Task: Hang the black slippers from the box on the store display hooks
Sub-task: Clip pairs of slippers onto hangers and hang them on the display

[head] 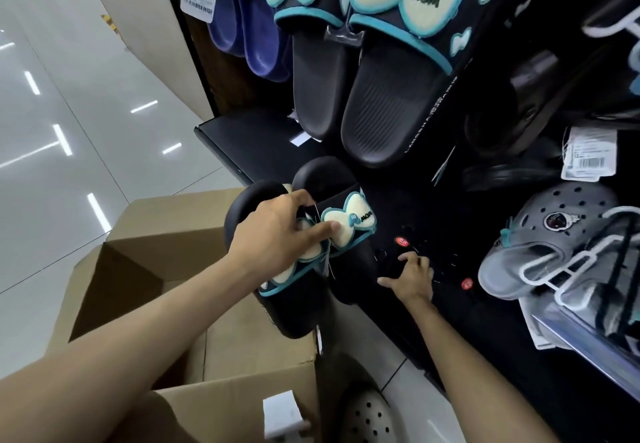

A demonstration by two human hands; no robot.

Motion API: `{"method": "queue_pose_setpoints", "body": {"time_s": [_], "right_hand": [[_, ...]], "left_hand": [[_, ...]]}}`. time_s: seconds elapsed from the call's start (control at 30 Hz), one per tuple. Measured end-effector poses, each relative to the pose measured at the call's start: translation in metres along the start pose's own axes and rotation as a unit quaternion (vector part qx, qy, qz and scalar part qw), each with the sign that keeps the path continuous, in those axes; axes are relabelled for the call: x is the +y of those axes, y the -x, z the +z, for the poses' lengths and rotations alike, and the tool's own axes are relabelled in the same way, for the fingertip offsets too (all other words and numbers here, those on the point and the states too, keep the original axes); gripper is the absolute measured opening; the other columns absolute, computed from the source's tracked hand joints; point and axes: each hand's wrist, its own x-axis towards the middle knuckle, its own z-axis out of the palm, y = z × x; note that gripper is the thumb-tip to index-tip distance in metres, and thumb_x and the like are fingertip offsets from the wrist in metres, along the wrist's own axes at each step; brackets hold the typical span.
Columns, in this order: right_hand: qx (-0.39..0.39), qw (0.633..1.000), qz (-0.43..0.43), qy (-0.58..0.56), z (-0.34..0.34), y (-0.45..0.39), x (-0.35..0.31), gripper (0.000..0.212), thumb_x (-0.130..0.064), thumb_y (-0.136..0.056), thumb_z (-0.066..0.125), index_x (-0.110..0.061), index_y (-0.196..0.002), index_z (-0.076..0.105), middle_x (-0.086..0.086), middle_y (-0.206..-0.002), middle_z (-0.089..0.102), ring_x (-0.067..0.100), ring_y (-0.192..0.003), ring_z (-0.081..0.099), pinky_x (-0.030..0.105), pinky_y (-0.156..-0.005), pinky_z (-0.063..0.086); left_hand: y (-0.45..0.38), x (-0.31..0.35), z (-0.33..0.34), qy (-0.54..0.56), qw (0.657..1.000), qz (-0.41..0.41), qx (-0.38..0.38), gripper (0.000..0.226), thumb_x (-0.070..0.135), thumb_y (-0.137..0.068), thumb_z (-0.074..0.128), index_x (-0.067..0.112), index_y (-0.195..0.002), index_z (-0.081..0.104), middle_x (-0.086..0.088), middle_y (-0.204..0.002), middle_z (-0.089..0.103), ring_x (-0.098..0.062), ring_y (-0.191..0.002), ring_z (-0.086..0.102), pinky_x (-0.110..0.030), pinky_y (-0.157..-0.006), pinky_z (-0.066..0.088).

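Both forearms reach in from six o'clock: the left hand (pixel 277 231) grips a pair of black slippers (pixel 304 248) above the open cardboard box (pixel 145 234), while the right hand (pixel 410 278) curls its fingers around something dark on the black display panel (pixel 443 234), probably a hook. Hanging is under way; next the pair's connector must be threaded onto that hook. "MOM" reads on the bow patches, as on the hung pair (pixel 363 61) at twelve o'clock.

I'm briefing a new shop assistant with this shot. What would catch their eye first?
Probably the pair of black slippers with cream-and-teal bows, gripped by the left hand above the open brown cardboard box. A matching hung pair of black bow slippers fills the top of the dark display wall. Lower down, the right hand touches that wall beside a grey perforated clog.
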Motion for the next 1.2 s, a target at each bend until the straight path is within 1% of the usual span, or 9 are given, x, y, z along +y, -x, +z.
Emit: {"method": "queue_pose_setpoints", "body": {"time_s": [0.17,0.33,0.43,0.5,0.6,0.73,0.9,1.03,1.2], "right_hand": [[-0.040,0.998,0.051,0.008,-0.010,-0.003,0.002,0.088,-0.028,-0.067,0.091,-0.011,-0.136,0.041,0.015,-0.144,0.035,0.034,-0.135,0.033,0.042,-0.101,0.043],[-0.059,0.991,0.109,-0.042,-0.015,0.004,0.013,0.080,-0.019,-0.068,0.091,-0.007,-0.132,0.044,0.020,-0.148,0.031,0.039,-0.131,0.041,0.046,-0.096,0.047],[-0.065,0.990,0.102,-0.067,-0.019,0.009,0.018,0.054,-0.017,-0.070,0.090,-0.009,-0.112,0.057,0.017,-0.140,0.043,0.035,-0.117,0.057,0.037,-0.090,0.048],[-0.081,0.991,0.089,-0.051,-0.025,0.014,0.022,0.030,-0.020,-0.073,0.088,-0.013,-0.083,0.060,0.012,-0.117,0.061,0.031,-0.111,0.062,0.035,-0.089,0.050],[-0.093,0.993,0.073,-0.029,-0.035,0.020,0.026,0.032,-0.025,-0.073,0.086,-0.016,-0.064,0.057,0.010,-0.098,0.071,0.029,-0.100,0.069,0.039,-0.090,0.056],[-0.098,0.995,0.022,-0.011,-0.055,0.026,0.023,0.024,-0.019,-0.079,0.079,-0.014,-0.064,0.061,0.016,-0.093,0.072,0.031,-0.099,0.069,0.046,-0.088,0.057],[-0.096,0.992,-0.068,0.036,-0.104,0.056,-0.016,0.028,-0.018,-0.086,0.074,-0.015,-0.064,0.058,0.011,-0.079,0.070,0.030,-0.087,0.072,0.044,-0.084,0.058],[-0.116,0.979,-0.154,0.066,-0.140,0.092,-0.047,0.014,-0.012,-0.086,0.074,-0.004,-0.079,0.064,0.007,-0.079,0.072,0.018,-0.074,0.071,0.032,-0.074,0.061],[-0.095,0.962,-0.247,0.062,-0.181,0.155,-0.067,0.015,-0.013,-0.085,0.076,-0.007,-0.087,0.063,0.000,-0.073,0.072,0.002,-0.063,0.066,0.012,-0.057,0.047]], "left_hand": [[-0.001,-0.005,-0.001,0.008,1.000,0.001,0.002,0.053,0.063,-0.081,0.063,0.027,-0.119,0.058,0.004,-0.105,0.062,-0.017,-0.090,0.060,-0.035,-0.075,0.050],[0.004,-0.006,-0.004,0.012,1.000,0.004,0.008,0.053,0.059,-0.083,0.064,0.024,-0.122,0.058,0.004,-0.103,0.062,-0.017,-0.089,0.060,-0.034,-0.076,0.049],[0.007,-0.009,-0.006,0.017,1.000,0.001,0.007,0.054,0.058,-0.083,0.065,0.023,-0.123,0.057,0.004,-0.102,0.063,-0.019,-0.090,0.062,-0.037,-0.079,0.053],[0.010,-0.010,-0.008,0.009,1.000,0.003,0.007,0.053,0.058,-0.083,0.066,0.024,-0.122,0.057,0.005,-0.101,0.062,-0.018,-0.090,0.062,-0.037,-0.079,0.053],[0.013,-0.013,-0.012,-0.009,1.000,0.002,0.017,0.050,0.057,-0.082,0.067,0.025,-0.120,0.058,0.005,-0.100,0.062,-0.019,-0.089,0.062,-0.036,-0.076,0.052],[0.017,-0.017,-0.019,0.003,0.999,-0.010,0.030,0.048,0.057,-0.083,0.066,0.025,-0.119,0.058,0.004,-0.096,0.062,-0.018,-0.085,0.063,-0.034,-0.070,0.051],[0.025,-0.018,-0.025,0.056,0.997,-0.022,0.057,0.047,0.060,-0.081,0.066,0.027,-0.114,0.059,0.002,-0.089,0.068,-0.019,-0.079,0.068,-0.041,-0.073,0.058],[0.034,-0.017,-0.031,0.056,0.995,-0.007,0.078,0.042,0.060,-0.082,0.066,0.030,-0.110,0.060,0.005,-0.086,0.067,-0.017,-0.075,0.067,-0.036,-0.067,0.056],[0.046,-0.016,-0.041,0.058,0.995,-0.001,0.085,0.038,0.059,-0.082,0.067,0.031,-0.107,0.061,0.007,-0.084,0.068,-0.015,-0.072,0.067,-0.032,-0.062,0.053]]}}
